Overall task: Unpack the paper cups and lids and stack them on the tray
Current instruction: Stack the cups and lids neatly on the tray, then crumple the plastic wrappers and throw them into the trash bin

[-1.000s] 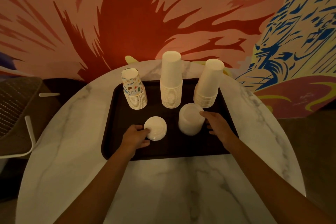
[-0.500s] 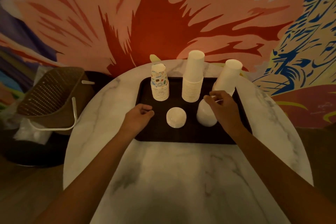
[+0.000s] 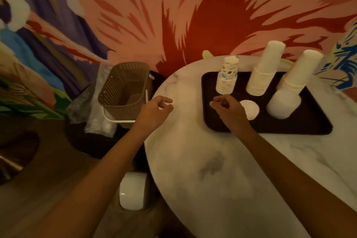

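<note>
The cups (image 3: 262, 75) and lids (image 3: 283, 104) sit stacked on the tray (image 3: 309, 127), with the left hand (image 3: 154, 111) and right hand (image 3: 229, 111) loose and empty near its left end, so it is probably best to reach for the basket (image 3: 123, 91) further left without clipping the stacks.

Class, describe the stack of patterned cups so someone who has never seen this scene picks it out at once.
Find the round marble table, then the dark tray on it. Three cup stacks stand along its far side; take the leftmost stack. It alone has coloured prints; the middle stack and right stack are plain white.
</note>
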The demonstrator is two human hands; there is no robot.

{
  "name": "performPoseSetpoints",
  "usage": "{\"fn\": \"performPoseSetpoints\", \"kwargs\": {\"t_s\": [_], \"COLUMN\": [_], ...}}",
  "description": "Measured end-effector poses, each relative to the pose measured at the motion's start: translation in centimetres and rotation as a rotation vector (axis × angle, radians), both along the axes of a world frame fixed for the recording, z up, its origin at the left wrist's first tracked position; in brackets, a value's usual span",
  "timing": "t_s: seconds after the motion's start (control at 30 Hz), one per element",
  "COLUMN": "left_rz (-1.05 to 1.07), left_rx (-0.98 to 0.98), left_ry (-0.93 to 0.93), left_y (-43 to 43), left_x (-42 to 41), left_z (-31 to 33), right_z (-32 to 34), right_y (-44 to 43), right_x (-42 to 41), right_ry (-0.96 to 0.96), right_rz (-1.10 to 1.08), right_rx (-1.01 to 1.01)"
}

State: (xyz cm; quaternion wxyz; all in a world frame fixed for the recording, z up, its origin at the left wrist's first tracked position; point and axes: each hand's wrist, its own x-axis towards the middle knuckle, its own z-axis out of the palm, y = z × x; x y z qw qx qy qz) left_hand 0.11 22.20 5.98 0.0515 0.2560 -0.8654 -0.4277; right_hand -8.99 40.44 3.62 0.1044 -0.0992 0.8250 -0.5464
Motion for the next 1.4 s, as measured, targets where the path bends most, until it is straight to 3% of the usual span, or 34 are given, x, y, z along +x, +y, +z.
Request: {"fn": "performPoseSetpoints", "kwargs": {"t_s": [0.43,0.77,1.17,1.4], "left_rz": [0.244,0.399,0.164,0.173], "left_rx": [0.089,0.150,0.103,0.106], "left_ry": [0.021,-0.111,-0.502,-0.440], "left_y": [-12.4,-22.4,-30.4,-31.6], "left_x": [9.4,10.8,4.9,3.9], "left_z": [-0.6,-4.1,-11.3,-14.1], "right_z": [-0.1,-0.1,-1.5,-2.6], "right_y": [-15.1,-25.6,-31.8,-31.2], "right_x": [6.9,8.7,9.0,9.7], "right_ry": [0.001,-0.057,-0.104,-0.134], "right_rz": [0.222,0.332,0.047,-0.034], "right_rx": [-0.014,-0.028,-0.029,0.014]}}
